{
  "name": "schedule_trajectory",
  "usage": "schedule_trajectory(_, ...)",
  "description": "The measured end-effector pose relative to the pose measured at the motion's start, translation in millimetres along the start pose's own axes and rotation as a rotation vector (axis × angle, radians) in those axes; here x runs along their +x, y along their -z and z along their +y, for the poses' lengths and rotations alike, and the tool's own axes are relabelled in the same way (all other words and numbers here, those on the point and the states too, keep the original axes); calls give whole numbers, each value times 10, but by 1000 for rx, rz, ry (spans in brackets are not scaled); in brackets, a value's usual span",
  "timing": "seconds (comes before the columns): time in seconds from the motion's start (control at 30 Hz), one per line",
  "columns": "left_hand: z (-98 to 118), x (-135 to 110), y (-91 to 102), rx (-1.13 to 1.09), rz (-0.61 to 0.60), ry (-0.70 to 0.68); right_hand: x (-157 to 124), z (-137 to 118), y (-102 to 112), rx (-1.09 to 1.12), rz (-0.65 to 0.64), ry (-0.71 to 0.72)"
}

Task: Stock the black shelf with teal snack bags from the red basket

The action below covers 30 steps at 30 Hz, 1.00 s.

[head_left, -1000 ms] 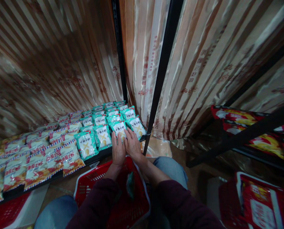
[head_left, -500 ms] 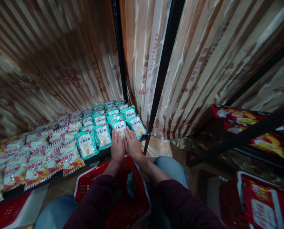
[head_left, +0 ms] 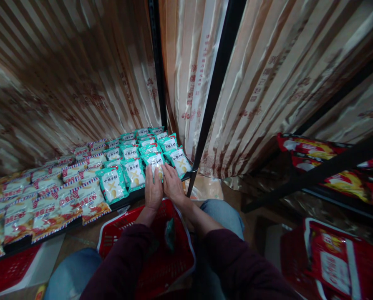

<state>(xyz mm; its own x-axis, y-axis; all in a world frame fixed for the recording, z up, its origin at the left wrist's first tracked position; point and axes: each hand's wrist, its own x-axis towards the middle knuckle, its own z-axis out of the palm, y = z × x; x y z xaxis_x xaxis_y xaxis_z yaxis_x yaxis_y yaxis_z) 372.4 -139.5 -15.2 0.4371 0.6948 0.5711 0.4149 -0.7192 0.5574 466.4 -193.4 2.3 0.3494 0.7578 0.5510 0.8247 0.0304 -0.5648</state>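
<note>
Both my hands are at the front edge of a shelf, on a teal-and-white snack packet point(head_left: 154, 160). My left hand point(head_left: 153, 189) lies against its lower front with the fingers stretched out. At the packet's lower right edge rests my right hand point(head_left: 174, 183), fingers extended and slightly bent, touching the packet rather than wrapped round it. Another teal packet point(head_left: 179, 161) stands just right of my right fingers. To the left is a matching packet point(head_left: 134, 173). Below my forearms sits a red basket point(head_left: 117, 227) with a small teal packet point(head_left: 170, 234) inside.
Rows of white-and-orange snack bags point(head_left: 94, 200) fill the shelf's left part. A black upright post point(head_left: 210, 104) rises beside the right hand. Pleated curtains point(head_left: 252, 91) hang behind. At right are red-and-yellow bags point(head_left: 346, 179) on another shelf and a second red basket point(head_left: 294, 254).
The view has shifted slightly. Both hands stay at the same packet, and a small gap now shows between their fingertips. The packet stands in the same place in the row.
</note>
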Motion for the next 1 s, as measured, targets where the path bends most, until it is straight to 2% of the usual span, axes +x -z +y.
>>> schedule_trajectory(0.17,0,-43,37,37,-13,-62,-6,43,82,12,18,-17)
schedule_trajectory(0.5,60,16,84,-7,-53,-11,-63,153,108,60,38,-32)
schedule_trajectory(0.6,49,2,66,-3,-33,1,-80,161,73,67,22,-24)
schedule_trajectory(0.77,9,-10,40,65,-5,-55,-92,137,50,82,-2,-16)
schedule_trajectory(1.0,-28,-47,32,93,24,-104,-72,56,161,36,51,24)
